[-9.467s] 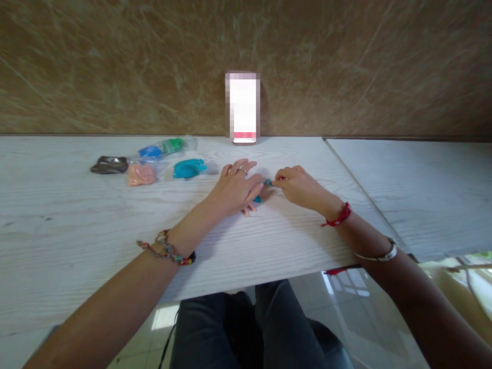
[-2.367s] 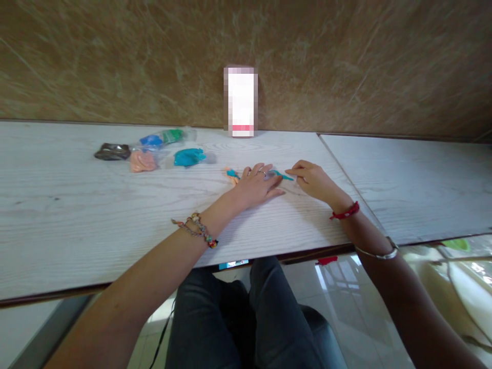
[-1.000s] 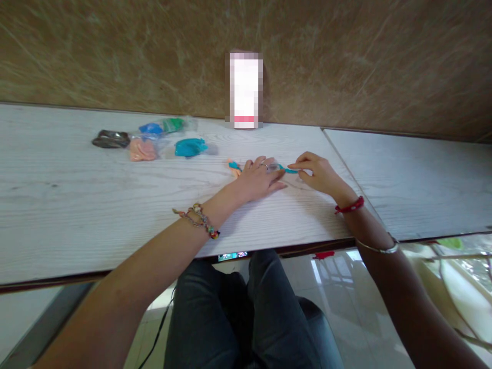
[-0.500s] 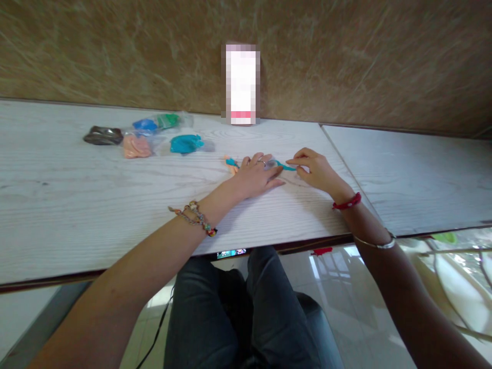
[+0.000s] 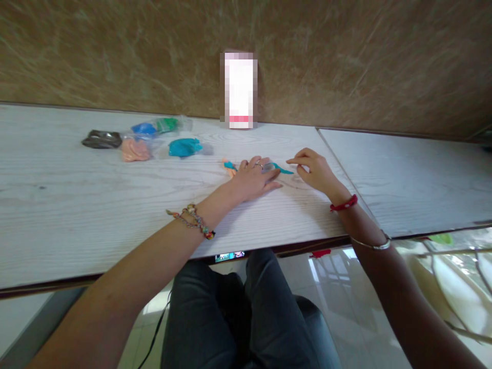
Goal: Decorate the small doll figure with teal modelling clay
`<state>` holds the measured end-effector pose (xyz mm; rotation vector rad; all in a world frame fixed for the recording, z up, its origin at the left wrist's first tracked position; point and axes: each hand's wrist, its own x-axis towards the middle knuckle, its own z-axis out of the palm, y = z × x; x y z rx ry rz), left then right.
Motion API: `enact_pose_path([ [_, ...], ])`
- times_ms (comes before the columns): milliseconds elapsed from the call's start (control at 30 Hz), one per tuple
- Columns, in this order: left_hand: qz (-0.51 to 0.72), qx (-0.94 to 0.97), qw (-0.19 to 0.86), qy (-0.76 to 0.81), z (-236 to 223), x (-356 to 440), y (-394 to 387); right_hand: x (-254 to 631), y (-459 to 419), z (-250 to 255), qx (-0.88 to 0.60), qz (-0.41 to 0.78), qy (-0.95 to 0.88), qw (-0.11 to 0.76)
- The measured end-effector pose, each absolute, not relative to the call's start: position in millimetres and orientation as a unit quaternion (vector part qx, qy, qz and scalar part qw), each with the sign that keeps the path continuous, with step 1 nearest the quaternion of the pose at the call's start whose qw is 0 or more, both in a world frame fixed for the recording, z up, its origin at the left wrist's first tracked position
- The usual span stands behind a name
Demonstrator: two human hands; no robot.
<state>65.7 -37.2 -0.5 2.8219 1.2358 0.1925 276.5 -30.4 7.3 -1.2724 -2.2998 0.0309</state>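
My left hand [image 5: 257, 179] lies palm down on the table with its fingers spread. Under its fingertips shows part of a clear, glassy-looking item [image 5: 268, 167], whose shape is mostly hidden. A thin teal strip of modelling clay [image 5: 284, 170] sticks out to the right from beneath those fingers, tapering to a point. Just beyond that tip is my right hand [image 5: 315, 173], thumb and index finger apart, with nothing visible between them. Left of my left hand, a small peach clay piece [image 5: 232, 172] with a teal bit [image 5: 229, 165] on it is partly covered by the hand.
Bagged clay lies at the back left: brown [image 5: 102, 139], peach [image 5: 135, 150], blue [image 5: 144, 129], green [image 5: 166, 124] and teal [image 5: 185, 147]. A phone-like blurred screen [image 5: 240, 89] leans on the brown wall. The white table's [image 5: 96, 215] front edge runs above my legs.
My right hand's fingers have come slightly away from the strip's tip, which now lies free on the table. My left hand stays in place over the clear item.
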Motion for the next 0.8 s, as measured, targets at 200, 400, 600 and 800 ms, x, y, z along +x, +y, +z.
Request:
enact_pose_path([
  [200,0.069,0.915,0.019,0.397,-0.1,65.2,-38.2,276.7,-33.0,5.7,-0.449,-0.005,-0.882,0.143],
  [400,0.073,0.915,0.007,0.398,-2.9,64.7,-37.5,276.3,-33.7,6.7,-0.451,-0.022,-0.88,0.149],
  [600,0.075,0.916,0.013,0.394,-2.5,64.3,-37.8,280.6,-36.5,11.2,-0.443,-0.012,-0.876,0.192],
  [800,0.07,0.914,0.017,0.399,-1.8,64.3,-38.2,278.4,-37.5,10.4,-0.436,-0.006,-0.891,0.13],
])
